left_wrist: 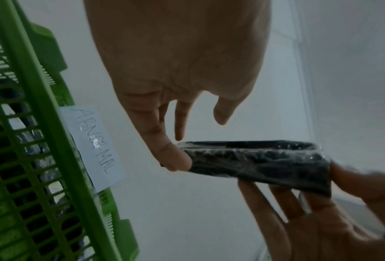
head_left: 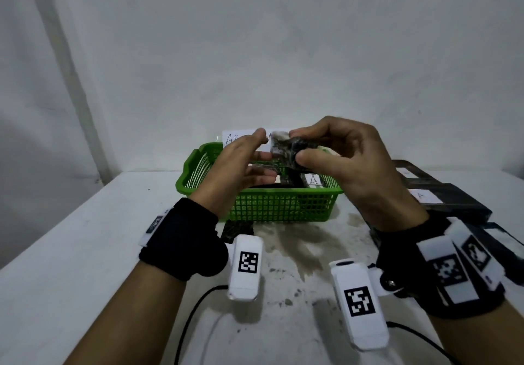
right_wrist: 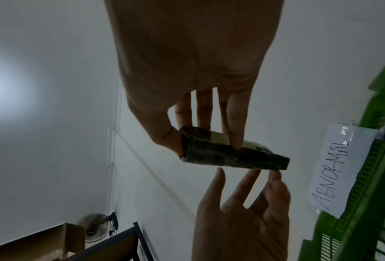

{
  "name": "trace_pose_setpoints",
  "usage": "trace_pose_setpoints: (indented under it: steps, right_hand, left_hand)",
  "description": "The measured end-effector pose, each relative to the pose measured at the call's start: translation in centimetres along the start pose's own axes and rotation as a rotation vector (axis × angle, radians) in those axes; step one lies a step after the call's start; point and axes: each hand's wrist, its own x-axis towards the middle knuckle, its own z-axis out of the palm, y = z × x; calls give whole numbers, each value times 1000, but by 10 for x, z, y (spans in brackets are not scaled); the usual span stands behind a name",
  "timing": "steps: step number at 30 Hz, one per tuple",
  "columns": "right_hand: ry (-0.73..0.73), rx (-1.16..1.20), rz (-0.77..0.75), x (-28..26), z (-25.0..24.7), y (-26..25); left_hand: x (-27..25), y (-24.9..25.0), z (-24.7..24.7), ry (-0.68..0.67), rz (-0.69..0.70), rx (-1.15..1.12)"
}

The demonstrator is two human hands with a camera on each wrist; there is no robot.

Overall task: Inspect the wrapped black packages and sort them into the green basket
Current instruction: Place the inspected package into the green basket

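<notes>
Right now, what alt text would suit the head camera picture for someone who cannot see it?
Two hands hold a wrapped black package above a green basket on a white table: the right hand pinches it, the left hand touches it. More black packages lie to the right.

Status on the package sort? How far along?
Done: some wrapped packages already lie in the green basket tagged ABNORMAL. In hand: right hand pinches one package above it; left hand open at its end. Left: a stack waits at right.
</notes>
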Motion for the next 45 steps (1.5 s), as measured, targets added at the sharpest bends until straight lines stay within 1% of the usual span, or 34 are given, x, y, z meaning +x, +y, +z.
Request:
trace_pose_setpoints:
  steps: [4,6,7,9,12,14,16,20,23,25,28,30,32,35,37,39,41,43,45]
  right_hand:
    - [-117,-42,13,-2,0,6]
    - [-188,-54,32,-3,0,9]
    - [-196,-42,55,-4,0,10]
    - [-114,19,127,-3,0,10]
    - [79,-6,215,3,-4,16]
    - [123,-7,273,6,-8,19]
    - [122,10,300,6,-13,20]
    - [93,37,244,3,-16,11]
    - [83,56,241,3,-17,9]
    - [115,48,217,3,-16,7]
    - [193,7,135,2,-15,5]
    - [204,-57,89,2,-15,6]
    - [159,-86,52,1,-14,5]
    - [26,-124,7,-1,-13,0]
    - [-24,-80,-1,-1,-12,-4]
    - [-41,-26,-13,-1,-12,-6]
    - [-42,-41,-34,-2,-11,-6]
    - [-23,-69,-64,-2,-8,-5]
    - [14,-49,-113,-3,-4,-3]
  left_hand:
    - [-4,4,-2,-82,-74,-96]
    - [-6,6,-1,-90,-60,-100]
    - [-7,7,0,-82,-42,-112]
    - [-9,10,1,-80,1,-133]
    - [-12,10,4,-163,73,-37]
    - [-15,11,9,-231,88,46]
    - [-17,11,13,-268,80,78]
    - [-19,11,14,-308,88,116]
    - [-19,11,14,-328,89,135]
    - [-19,11,15,-340,102,151]
    - [-18,6,18,-329,123,181]
    - [-17,3,20,-305,174,263]
    - [-15,1,19,-284,243,337]
    - [-12,-1,14,-228,328,319]
    - [-12,-1,12,-198,386,311]
    - [-10,-3,10,-185,428,328]
    - [-8,-5,8,-176,445,340]
    - [-7,-7,7,-183,452,345]
    - [-7,-7,8,-203,446,349]
